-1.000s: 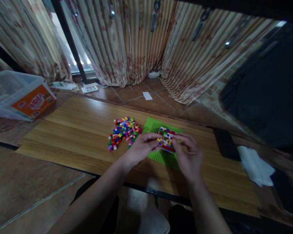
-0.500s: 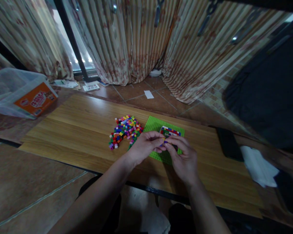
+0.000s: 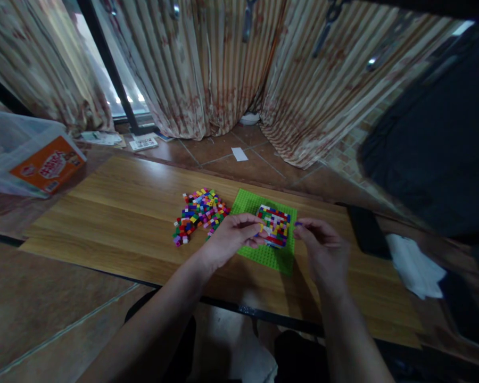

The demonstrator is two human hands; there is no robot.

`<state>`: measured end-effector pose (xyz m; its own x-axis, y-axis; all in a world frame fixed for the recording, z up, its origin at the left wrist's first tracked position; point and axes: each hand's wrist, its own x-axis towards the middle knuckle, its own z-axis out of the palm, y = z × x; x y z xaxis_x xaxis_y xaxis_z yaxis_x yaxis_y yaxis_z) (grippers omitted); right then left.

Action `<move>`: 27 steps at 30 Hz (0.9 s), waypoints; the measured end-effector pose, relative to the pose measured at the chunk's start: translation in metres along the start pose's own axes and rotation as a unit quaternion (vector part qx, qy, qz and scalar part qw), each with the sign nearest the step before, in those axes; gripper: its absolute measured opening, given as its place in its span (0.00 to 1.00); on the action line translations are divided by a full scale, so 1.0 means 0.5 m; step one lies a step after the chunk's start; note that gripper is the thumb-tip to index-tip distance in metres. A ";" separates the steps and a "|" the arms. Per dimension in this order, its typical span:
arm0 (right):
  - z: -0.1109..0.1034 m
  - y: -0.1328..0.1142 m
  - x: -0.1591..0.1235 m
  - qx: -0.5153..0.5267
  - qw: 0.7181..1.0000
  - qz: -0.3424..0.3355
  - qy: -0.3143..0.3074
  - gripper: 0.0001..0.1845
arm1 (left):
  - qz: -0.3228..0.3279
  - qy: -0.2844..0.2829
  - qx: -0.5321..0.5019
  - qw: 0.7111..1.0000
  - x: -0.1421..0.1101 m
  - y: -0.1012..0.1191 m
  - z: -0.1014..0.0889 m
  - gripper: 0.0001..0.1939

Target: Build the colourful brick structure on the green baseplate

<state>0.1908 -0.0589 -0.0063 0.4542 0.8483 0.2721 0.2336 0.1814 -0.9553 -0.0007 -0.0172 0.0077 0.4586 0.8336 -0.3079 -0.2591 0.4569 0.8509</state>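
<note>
A green studded baseplate (image 3: 277,260) lies on the wooden table, bearing a low block built of many-coloured toy bricks (image 3: 277,221). Over the left side of that block, my left hand (image 3: 233,236) pinches a small yellow brick (image 3: 261,227) between thumb and fingertips. My right hand (image 3: 325,250) is off the plate's right edge, its thumb and forefinger closed on a small dark blue or purple brick (image 3: 298,224). Beside the plate on the left spreads a pile of loose bricks (image 3: 201,213), its near edge partly hidden by my left hand.
On the wooden table (image 3: 115,213), a dark phone-like slab (image 3: 368,232) lies at the right, with white tissue (image 3: 415,266) beyond it. A clear plastic bin (image 3: 24,154) with an orange label stands at the far left. Striped curtains (image 3: 207,69) hang behind.
My hands, together over the brick block before, have come apart. The right hand moved right with the dark brick, uncovering the block; the left kept its yellow brick. The view shifted slightly.
</note>
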 end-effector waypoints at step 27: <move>-0.035 0.045 0.021 -0.315 0.946 -0.045 -0.062 0.19 | 0.034 0.029 0.028 0.999 0.007 -0.006 -0.016 0.10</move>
<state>0.2159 -0.0544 -0.0231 0.3132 0.9022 0.2966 0.7505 -0.0437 -0.6594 -0.0051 -0.0132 0.0005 0.3914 0.8793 -0.2713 -0.2385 0.3817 0.8930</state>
